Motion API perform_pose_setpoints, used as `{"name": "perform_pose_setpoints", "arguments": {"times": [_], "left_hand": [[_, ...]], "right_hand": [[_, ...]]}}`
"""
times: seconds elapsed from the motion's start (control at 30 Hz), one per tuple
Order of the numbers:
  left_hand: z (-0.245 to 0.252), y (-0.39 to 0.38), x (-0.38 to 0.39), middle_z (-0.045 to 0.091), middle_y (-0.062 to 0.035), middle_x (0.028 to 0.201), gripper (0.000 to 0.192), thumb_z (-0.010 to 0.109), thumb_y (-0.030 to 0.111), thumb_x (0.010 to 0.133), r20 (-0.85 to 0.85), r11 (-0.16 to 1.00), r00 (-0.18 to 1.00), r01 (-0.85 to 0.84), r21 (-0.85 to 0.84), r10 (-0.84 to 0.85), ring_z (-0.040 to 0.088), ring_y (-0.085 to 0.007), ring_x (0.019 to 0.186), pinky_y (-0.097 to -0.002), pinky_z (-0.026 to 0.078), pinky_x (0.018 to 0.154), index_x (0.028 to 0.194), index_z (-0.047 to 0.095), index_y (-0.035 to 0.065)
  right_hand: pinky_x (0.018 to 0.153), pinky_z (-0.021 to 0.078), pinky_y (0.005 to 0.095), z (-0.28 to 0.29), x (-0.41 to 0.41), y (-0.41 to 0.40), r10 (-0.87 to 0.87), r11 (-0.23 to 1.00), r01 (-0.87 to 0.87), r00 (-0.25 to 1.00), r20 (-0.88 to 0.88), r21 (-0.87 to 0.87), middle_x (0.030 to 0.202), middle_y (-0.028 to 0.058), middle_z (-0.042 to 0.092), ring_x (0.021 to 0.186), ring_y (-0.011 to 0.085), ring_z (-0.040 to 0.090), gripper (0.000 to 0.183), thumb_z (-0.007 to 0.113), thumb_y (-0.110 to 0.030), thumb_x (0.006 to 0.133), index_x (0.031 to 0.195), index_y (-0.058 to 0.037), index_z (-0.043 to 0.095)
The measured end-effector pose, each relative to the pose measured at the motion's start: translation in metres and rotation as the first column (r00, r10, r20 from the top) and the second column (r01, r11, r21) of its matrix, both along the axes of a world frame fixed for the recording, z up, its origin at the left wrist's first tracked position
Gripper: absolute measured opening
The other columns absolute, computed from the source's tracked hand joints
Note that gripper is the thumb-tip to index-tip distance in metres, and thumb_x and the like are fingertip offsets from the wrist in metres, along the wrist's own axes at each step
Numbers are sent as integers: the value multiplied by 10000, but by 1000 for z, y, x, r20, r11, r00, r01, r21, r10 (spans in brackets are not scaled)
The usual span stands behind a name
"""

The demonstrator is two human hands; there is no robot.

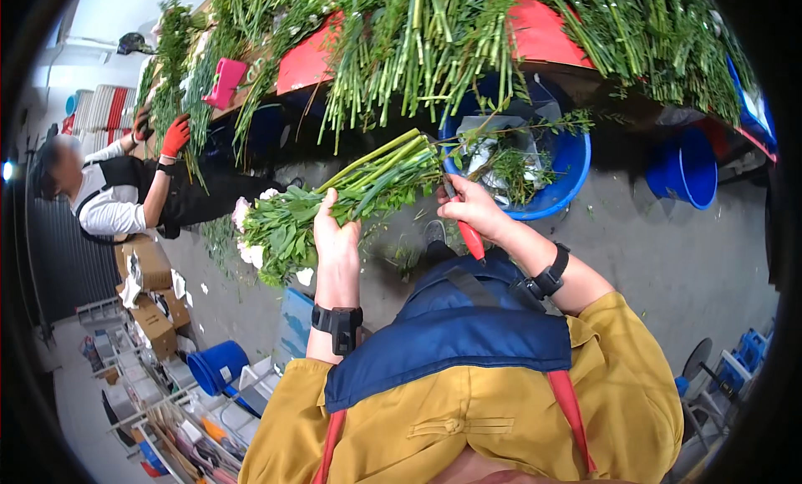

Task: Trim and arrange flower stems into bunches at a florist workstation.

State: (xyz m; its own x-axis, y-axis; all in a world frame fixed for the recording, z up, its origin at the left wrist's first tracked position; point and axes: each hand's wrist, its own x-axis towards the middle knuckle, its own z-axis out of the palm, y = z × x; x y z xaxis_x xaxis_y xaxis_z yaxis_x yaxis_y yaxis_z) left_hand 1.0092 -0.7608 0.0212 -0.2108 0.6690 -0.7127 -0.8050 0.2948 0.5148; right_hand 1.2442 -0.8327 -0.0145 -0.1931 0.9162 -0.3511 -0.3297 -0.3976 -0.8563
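My left hand [336, 230] grips a leafy flower bunch [285, 233] by its stems, with pale pink and white blooms towards the left. The bunch lies slanted across the air in front of me, its stem ends [416, 147] up and to the right. In my right hand [473, 208] is a pair of red-handled pruning shears [471, 240]. The blades are close to the cut ends of the stems; whether they touch is hard to tell. Just beyond that hand stands a blue bucket [573, 193] holding plant cuttings [517, 177] and crumpled wrapping.
Long cut stems [413, 52] overhang the edge of a red-covered table [545, 33] ahead. At left a person [119, 189] in orange gloves handles greenery [172, 64] near a pink tool [224, 83]. Another blue bucket [683, 171] stands right. Cardboard boxes [150, 321] and leaf scraps litter the floor.
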Motion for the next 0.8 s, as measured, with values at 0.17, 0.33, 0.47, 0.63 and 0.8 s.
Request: {"name": "perform_pose_setpoints", "arguments": {"times": [0.17,0.33,0.47,0.63,0.8], "left_hand": [[8,-3,42,580,-148,1056,250,611,44,788,45,996,995,87,3,-87,560,-301,960,-468,440,887,1019,538,-13],[17,-7,79,603,-128,993,259,640,44,761,-51,979,979,198,42,-196,577,-294,919,-463,470,842,999,546,5],[35,-5,100,612,-113,978,270,673,67,732,-99,959,959,274,73,-267,590,-280,880,-440,493,790,975,562,25],[76,-9,143,613,-123,997,311,661,70,728,-144,902,913,402,156,-382,588,-290,894,-444,472,839,1022,569,23],[121,25,162,613,-106,946,247,622,54,759,-256,735,824,566,372,-505,594,-254,860,-400,486,807,997,578,2]], "right_hand": [[633,400,184,3,35,-27,-109,991,94,980,166,100,817,-1,509,695,52,466,422,570,-32,661,1071,33,493],[538,399,207,14,69,-50,-161,986,166,978,135,-25,721,-7,527,578,57,468,265,539,-43,667,926,10,539],[650,403,219,35,96,-73,-341,939,334,937,82,87,803,6,519,724,71,475,295,560,-87,667,948,-5,532],[699,423,242,26,128,-104,-390,914,376,917,81,153,827,5,549,755,99,491,434,626,-135,669,1069,9,538],[660,423,250,29,161,-134,-401,915,395,879,259,75,779,15,534,724,102,487,463,647,-177,670,1078,9,535]]}}
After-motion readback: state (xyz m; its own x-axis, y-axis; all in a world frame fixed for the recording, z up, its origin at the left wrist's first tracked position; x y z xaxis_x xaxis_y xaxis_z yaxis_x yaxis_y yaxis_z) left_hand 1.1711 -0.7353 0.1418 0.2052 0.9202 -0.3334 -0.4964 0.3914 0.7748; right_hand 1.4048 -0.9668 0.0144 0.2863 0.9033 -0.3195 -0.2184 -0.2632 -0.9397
